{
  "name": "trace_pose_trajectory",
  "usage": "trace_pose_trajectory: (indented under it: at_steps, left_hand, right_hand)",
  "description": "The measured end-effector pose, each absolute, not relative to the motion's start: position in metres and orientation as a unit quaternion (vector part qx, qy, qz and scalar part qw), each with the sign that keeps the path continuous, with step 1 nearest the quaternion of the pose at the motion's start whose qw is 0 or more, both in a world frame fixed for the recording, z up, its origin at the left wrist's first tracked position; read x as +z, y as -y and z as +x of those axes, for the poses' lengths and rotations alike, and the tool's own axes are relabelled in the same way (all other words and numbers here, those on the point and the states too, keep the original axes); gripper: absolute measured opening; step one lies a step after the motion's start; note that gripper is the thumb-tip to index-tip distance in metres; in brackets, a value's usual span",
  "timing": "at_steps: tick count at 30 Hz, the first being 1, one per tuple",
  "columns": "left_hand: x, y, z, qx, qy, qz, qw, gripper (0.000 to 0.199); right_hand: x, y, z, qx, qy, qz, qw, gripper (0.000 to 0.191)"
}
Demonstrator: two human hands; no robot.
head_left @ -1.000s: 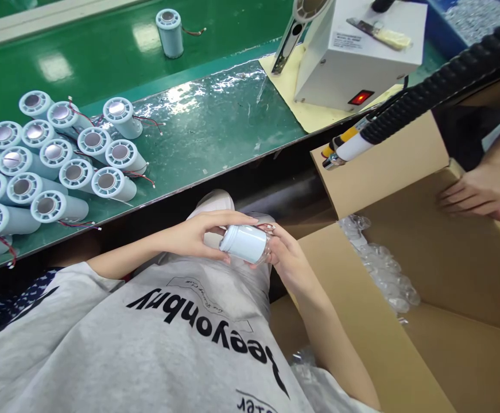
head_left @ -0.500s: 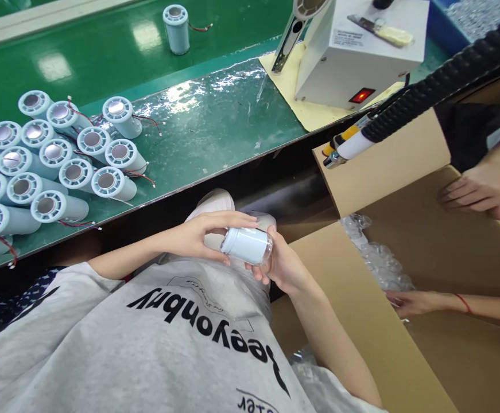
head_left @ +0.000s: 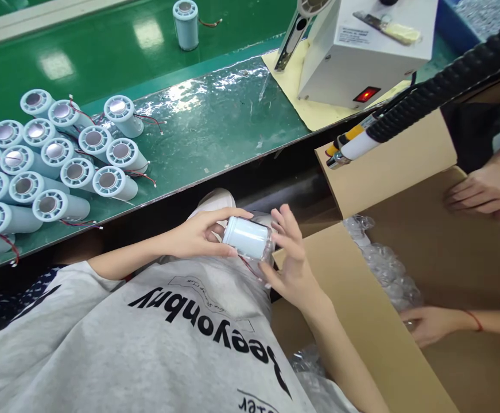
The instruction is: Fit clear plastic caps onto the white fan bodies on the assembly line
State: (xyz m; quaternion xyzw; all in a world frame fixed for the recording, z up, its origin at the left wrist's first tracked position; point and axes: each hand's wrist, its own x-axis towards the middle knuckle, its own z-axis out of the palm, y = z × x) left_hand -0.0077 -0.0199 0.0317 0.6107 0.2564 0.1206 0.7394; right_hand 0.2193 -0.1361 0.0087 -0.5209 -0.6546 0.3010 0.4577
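Observation:
My left hand holds a light-blue cylinder lying sideways above my lap, thumb and fingers gripping its left end. A clear plastic cover sits around the cylinder's right end, and a thin red wire hangs below it. Beside that end is my right hand, slightly blurred, its fingers spread apart; whether a fingertip touches the cover I cannot tell. Several similar light-blue cylinders with wires stand grouped on the green bench at left. One more cylinder stands alone farther back.
A white machine with a lit red switch stands on the bench, a knife on top. A black hose with a metal-tipped nozzle crosses at right. Below it, a cardboard box holds clear plastic pieces. Another person's hands are at the box.
My right hand has opened its fingers from around the covered end and drawn slightly right. My left hand keeps the cylinder, and its wire now shows below. The other person's lower hand moved right.

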Motion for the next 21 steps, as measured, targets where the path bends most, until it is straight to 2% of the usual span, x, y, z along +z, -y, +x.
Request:
trace_pose_trajectory:
  at_steps: [3,6,8,10,15,18,21]
  left_hand:
    - [0.031,0.018,-0.008,0.102,-0.242,0.608,0.750,0.077]
    - [0.031,0.014,-0.008,0.122,-0.194,0.649,0.725,0.075]
    - [0.033,0.013,-0.009,0.124,-0.173,0.656,0.724,0.074]
    - [0.033,0.013,-0.010,0.114,-0.174,0.638,0.742,0.074]
    - [0.020,0.017,-0.010,0.088,-0.173,0.559,0.806,0.081]
    - [0.009,0.023,-0.005,0.075,-0.188,0.532,0.822,0.086]
    - [0.010,0.027,-0.005,0.049,-0.259,0.512,0.818,0.077]
  right_hand:
    - [0.009,0.136,0.222,0.348,0.680,-0.469,0.443,0.040]
    - [0.010,0.137,0.222,0.481,0.575,-0.479,0.457,0.052]
    - [0.011,0.138,0.222,0.538,0.517,-0.487,0.454,0.052]
    - [0.012,0.140,0.224,0.541,0.509,-0.496,0.449,0.046]
    - [0.011,0.141,0.229,0.450,0.581,-0.523,0.433,0.042]
    - [0.010,0.140,0.220,0.454,0.572,-0.542,0.416,0.036]
    - [0.008,0.136,0.214,0.504,0.557,-0.532,0.390,0.053]
